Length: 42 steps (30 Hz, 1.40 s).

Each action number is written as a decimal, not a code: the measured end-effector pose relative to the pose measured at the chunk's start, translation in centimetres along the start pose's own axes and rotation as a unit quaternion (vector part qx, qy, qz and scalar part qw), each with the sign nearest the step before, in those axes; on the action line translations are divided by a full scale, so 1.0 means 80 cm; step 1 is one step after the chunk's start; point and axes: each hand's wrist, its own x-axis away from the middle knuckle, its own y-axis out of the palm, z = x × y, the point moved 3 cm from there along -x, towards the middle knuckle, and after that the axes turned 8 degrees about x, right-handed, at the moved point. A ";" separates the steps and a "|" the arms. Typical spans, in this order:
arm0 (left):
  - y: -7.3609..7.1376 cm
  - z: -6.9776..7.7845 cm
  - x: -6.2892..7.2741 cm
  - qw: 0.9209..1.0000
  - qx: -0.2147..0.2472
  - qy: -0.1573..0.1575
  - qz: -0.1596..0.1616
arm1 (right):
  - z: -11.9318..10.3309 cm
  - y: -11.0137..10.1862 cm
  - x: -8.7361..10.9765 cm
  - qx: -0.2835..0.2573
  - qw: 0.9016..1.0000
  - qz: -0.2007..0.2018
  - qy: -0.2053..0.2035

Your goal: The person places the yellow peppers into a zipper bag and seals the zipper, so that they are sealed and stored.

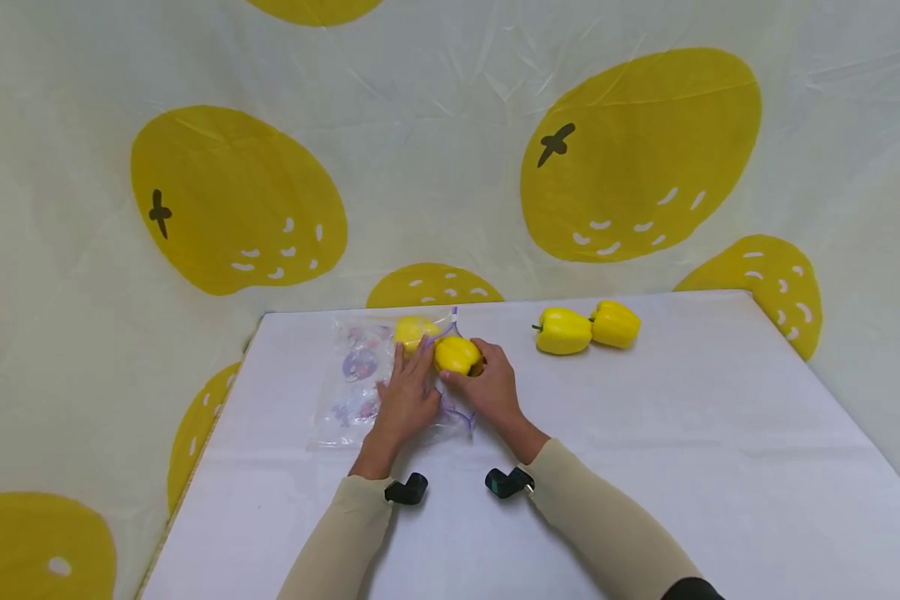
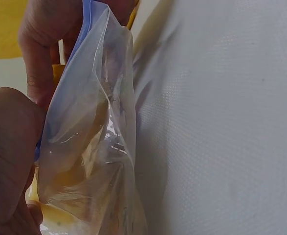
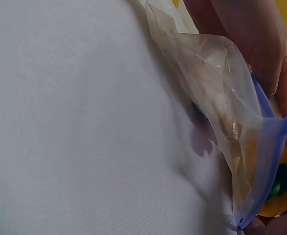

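In the head view my right hand (image 1: 491,383) grips a yellow bell pepper (image 1: 459,356) at the mouth of a clear zip bag (image 1: 356,404). The pepper's green stem (image 3: 281,181) shows beside the purple zip strip (image 3: 273,156) in the right wrist view. My left hand (image 1: 407,402) lies over the bag and holds its raised mouth edge, two fingers reaching forward; its fingertips are partly hidden in the left wrist view. Another yellow bell pepper (image 1: 411,328) is inside the bag, seen through the plastic near its far side.
Two more yellow bell peppers, one nearer (image 1: 564,331) and one farther right (image 1: 616,324), lie touching at the table's back. A white cloth covers the table (image 1: 682,467). Behind it hangs a pale backdrop (image 1: 435,167) with large yellow fruit prints.
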 end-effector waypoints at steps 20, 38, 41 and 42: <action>-0.004 -0.003 0.000 1.000 -0.001 0.009 -0.004 | -0.003 0.000 -0.006 0.024 0.998 -0.058 0.000; -0.008 -0.001 0.001 0.999 0.013 0.034 -0.004 | -0.001 -0.002 -0.013 0.025 0.998 -0.048 0.014; -0.007 -0.001 0.002 0.999 0.002 0.034 -0.010 | -0.001 -0.002 -0.014 0.044 0.998 -0.051 0.007; -0.006 -0.002 0.002 0.999 -0.001 0.033 -0.010 | -0.002 -0.002 -0.014 0.050 0.997 -0.051 0.003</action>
